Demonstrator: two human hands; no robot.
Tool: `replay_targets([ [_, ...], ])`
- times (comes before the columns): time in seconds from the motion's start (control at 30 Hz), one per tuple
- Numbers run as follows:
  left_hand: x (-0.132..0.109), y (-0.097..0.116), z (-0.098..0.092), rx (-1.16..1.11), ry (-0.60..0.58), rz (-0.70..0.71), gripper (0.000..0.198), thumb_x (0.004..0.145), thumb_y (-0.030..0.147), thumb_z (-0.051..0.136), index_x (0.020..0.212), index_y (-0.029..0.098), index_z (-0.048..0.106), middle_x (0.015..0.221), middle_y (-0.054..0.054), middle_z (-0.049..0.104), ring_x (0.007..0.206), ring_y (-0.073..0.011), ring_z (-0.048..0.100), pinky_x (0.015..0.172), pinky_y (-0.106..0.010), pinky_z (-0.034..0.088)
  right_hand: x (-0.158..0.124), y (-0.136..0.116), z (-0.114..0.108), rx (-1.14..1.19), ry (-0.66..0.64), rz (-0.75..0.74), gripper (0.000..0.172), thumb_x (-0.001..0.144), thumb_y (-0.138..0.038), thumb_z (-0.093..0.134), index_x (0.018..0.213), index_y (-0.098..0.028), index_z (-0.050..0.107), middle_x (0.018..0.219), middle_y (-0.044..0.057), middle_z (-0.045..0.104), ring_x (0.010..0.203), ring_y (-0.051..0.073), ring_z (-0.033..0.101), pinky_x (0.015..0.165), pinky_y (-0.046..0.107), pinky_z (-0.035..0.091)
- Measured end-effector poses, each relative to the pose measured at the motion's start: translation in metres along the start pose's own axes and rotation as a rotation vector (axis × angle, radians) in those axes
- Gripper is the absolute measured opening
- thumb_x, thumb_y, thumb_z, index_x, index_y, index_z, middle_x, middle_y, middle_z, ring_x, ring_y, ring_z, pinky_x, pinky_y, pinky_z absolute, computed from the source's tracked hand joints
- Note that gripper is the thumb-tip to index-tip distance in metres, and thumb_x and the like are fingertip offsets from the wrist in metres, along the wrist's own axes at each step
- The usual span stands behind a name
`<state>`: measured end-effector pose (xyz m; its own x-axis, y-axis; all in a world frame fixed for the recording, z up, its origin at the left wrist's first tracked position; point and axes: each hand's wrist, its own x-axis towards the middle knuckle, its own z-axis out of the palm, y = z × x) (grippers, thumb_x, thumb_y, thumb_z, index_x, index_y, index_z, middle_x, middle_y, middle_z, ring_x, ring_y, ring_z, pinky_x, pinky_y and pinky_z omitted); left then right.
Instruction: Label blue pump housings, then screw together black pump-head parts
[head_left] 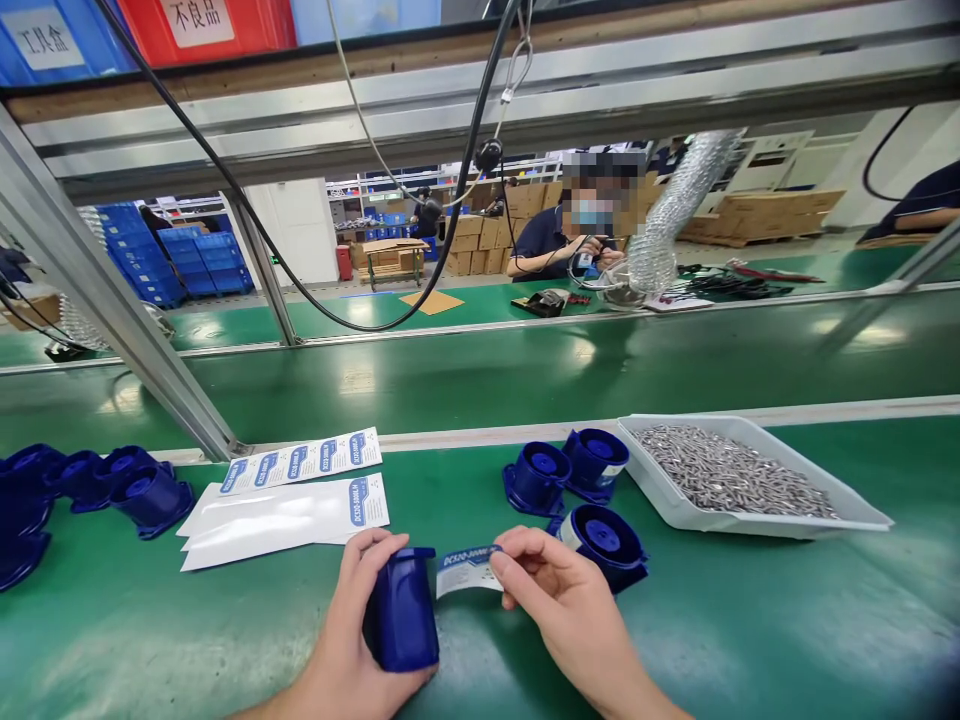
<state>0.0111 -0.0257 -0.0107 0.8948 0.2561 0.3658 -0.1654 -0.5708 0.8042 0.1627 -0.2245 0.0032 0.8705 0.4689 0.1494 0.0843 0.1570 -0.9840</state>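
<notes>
My left hand (358, 625) is wrapped around a dark blue plastic housing (407, 615), a short cylinder with a flange, held on its side above the green bench. Between the thumb and fingers of my right hand (559, 595) is a white and blue printed label (466, 572). Its free left end curves close to the housing's wall; whether they touch I cannot tell. Left of my hands lie label sheets (285, 525), one strip still bearing several labels (300, 462). Just beyond my right hand stand blue housings (604, 545), some with a label on the side.
A white tray (750, 480) of small metal pins sits at the right. More blue housings (146, 495) stand at the far left. An aluminium post (127, 260) rises at the left, and a black cable (300, 285) hangs ahead. Across the line, a person (551, 240) works at another bench.
</notes>
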Motion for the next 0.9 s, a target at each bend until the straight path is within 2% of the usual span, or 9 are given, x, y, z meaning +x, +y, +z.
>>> replay_targets([
  [0.07,0.001,0.002,0.0,-0.023,0.006,0.018,0.096,0.068,0.003,0.083,0.15,0.036,0.047,0.148,-0.012,0.046,0.142,-0.038,0.054,0.118,-0.054,0.05,-0.003,-0.001,0.001,-0.034,-0.015,-0.062,0.04,0.088,-0.06,0.083,0.082,-0.021,0.075,0.086,0.008,0.068,0.066,0.019,0.062,0.053,0.029,0.057],
  [0.13,0.002,0.003,0.001,-0.035,0.028,0.011,0.092,0.067,0.004,0.083,0.146,0.035,0.048,0.144,-0.012,0.049,0.139,-0.0375,0.055,0.118,-0.055,0.05,-0.006,-0.004,-0.001,-0.125,-0.01,-0.168,0.035,0.091,-0.057,0.081,0.08,-0.023,0.078,0.092,0.011,0.07,0.078,0.024,0.068,0.065,0.034,0.062],
  [0.23,0.002,0.003,0.002,-0.053,0.036,-0.017,0.089,0.067,0.005,0.083,0.144,0.033,0.049,0.143,-0.011,0.05,0.138,-0.0373,0.054,0.121,-0.058,0.046,-0.007,-0.01,-0.006,-0.291,0.033,-0.313,0.03,0.089,-0.053,0.084,0.075,-0.027,0.082,0.116,0.015,0.071,0.096,0.03,0.071,0.082,0.043,0.063],
  [0.3,0.001,0.002,0.003,-0.067,0.035,-0.03,0.088,0.067,0.005,0.083,0.144,0.033,0.049,0.144,-0.011,0.05,0.139,-0.0376,0.053,0.122,-0.058,0.045,-0.007,-0.012,-0.008,-0.315,0.022,-0.323,0.028,0.088,-0.052,0.085,0.073,-0.028,0.083,0.112,0.014,0.073,0.09,0.029,0.07,0.079,0.043,0.062],
  [0.37,0.001,0.001,0.004,-0.079,0.048,-0.045,0.086,0.069,0.005,0.082,0.144,0.032,0.049,0.145,-0.012,0.05,0.139,-0.0378,0.053,0.123,-0.059,0.043,-0.006,-0.011,-0.008,-0.25,-0.027,-0.228,0.03,0.088,-0.053,0.085,0.074,-0.026,0.082,0.089,0.012,0.073,0.078,0.026,0.067,0.068,0.038,0.058],
  [0.43,0.0,-0.001,0.005,-0.096,0.074,-0.069,0.085,0.071,0.007,0.082,0.145,0.032,0.048,0.147,-0.012,0.049,0.14,-0.038,0.054,0.123,-0.06,0.042,-0.005,-0.008,-0.007,-0.145,-0.081,-0.048,0.038,0.083,-0.059,0.087,0.073,-0.023,0.079,0.072,0.008,0.068,0.066,0.022,0.062,0.058,0.033,0.052],
  [0.6,-0.001,-0.002,0.005,-0.12,0.072,-0.096,0.085,0.073,0.005,0.079,0.147,0.032,0.048,0.151,-0.013,0.044,0.146,-0.0385,0.048,0.126,-0.061,0.038,-0.003,-0.002,-0.001,0.078,-0.143,0.395,0.057,0.067,-0.07,0.094,0.074,-0.018,0.071,0.056,-0.003,0.052,0.052,0.011,0.04,0.049,0.025,0.031],
  [0.7,-0.001,0.0,0.003,-0.121,0.021,-0.07,0.088,0.071,0.002,0.077,0.147,0.035,0.048,0.151,-0.012,0.042,0.146,-0.038,0.048,0.124,-0.059,0.042,-0.002,-0.002,0.0,0.134,-0.176,0.459,0.058,0.066,-0.069,0.096,0.072,-0.019,0.067,0.054,-0.006,0.047,0.052,0.009,0.036,0.051,0.024,0.026],
  [0.9,0.004,0.008,0.0,-0.147,-0.031,-0.013,0.087,0.073,0.003,0.078,0.148,0.036,0.049,0.146,-0.011,0.045,0.143,-0.0356,0.052,0.116,-0.05,0.053,-0.008,-0.001,0.004,0.136,-0.227,0.45,0.061,0.063,-0.07,0.096,0.069,-0.018,0.064,0.054,-0.006,0.048,0.05,0.008,0.034,0.051,0.024,0.025],
])
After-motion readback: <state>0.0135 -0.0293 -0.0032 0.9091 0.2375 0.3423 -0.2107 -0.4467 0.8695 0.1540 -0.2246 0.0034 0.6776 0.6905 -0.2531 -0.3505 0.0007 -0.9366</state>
